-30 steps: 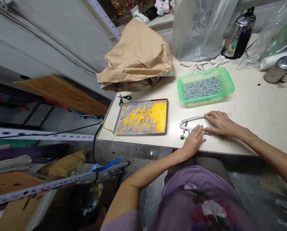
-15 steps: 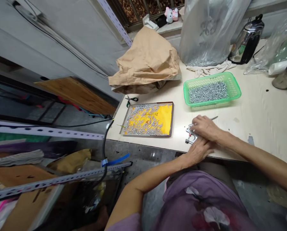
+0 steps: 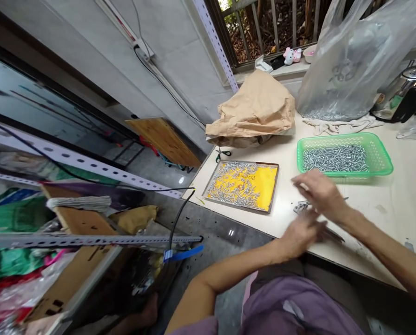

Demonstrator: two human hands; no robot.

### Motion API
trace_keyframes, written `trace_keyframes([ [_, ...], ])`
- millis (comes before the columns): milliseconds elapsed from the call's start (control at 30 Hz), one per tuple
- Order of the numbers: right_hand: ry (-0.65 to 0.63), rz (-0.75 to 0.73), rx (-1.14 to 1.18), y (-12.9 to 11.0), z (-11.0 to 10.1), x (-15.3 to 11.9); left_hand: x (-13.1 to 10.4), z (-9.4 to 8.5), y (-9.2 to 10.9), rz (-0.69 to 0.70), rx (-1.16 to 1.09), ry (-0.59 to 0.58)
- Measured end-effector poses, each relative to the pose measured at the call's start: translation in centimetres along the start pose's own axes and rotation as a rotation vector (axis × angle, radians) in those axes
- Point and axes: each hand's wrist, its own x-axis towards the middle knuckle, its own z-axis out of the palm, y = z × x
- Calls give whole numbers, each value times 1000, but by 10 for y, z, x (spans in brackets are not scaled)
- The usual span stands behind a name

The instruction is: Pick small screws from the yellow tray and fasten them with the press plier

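Observation:
My right hand point(image 3: 320, 191) is raised over the table in front of the green basket, its fingers stretched to the left and slightly apart, with nothing visible in them. Below it, my left hand point(image 3: 300, 232) is at the table's front edge, its fingers blurred by motion. A small metal tool point(image 3: 300, 207) lies at the left hand's fingertips, partly covered; whether the hand grips it is hidden. Beside the hands, a dark, narrow object point(image 3: 334, 235) points to the right. The green basket point(image 3: 380, 158) holds many small metal pins. More pins lie scattered on a shallow yellow-bottomed tray point(image 3: 267, 186).
Green-handled scissors point(image 3: 223, 153) lie behind the tray. Brown paper point(image 3: 256, 109), a cloth point(image 3: 343, 125), a large plastic bag point(image 3: 350, 79) and a kettle point(image 3: 406, 93) stand along the back. A black cable point(image 3: 174, 218) hangs by the table's left corner.
The view has swung left, so the table things appear farther right. My right hand has lifted off the metal tool and its fingers have stretched out. A dark narrow object now shows beside my left hand.

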Motion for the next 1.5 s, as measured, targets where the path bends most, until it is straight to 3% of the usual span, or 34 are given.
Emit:
trace_keyframes([
  [33,69,73,-53,12,-12,5,0,-11,-9,-74,53,43],
  [133,54,275,-232,53,-40,11,1,-54,-47,-418,320,145],
  [233,7,350,-377,72,-47,-2,0,-89,-82,-639,483,53],
  [367,-65,281,-258,38,-32,-45,-1,-100,-103,-663,505,-119],
  [467,-208,309,-141,0,-14,-81,2,-99,-106,-623,515,-153],
  [600,-398,389,-178,-23,3,-112,10,-101,-95,-618,407,-60],
  [700,-475,423,-187,-22,8,-123,17,-93,-66,-699,36,-7],
  [800,-503,426,-179,-21,9,-126,19,-73,-30,-843,-440,-112],
  [900,-496,424,-165,-24,7,-125,18,-52,-7,-975,-692,-234],
  [1067,-532,437,-163,-28,4,-120,17,-39,-1,-1059,-746,-297],
  [1200,-558,454,-182,-28,4,-119,19,-39,-3,-1078,-697,-335],
  [1500,-534,443,-153,-28,6,-123,32,-45,-5,-1087,-616,-543],
])
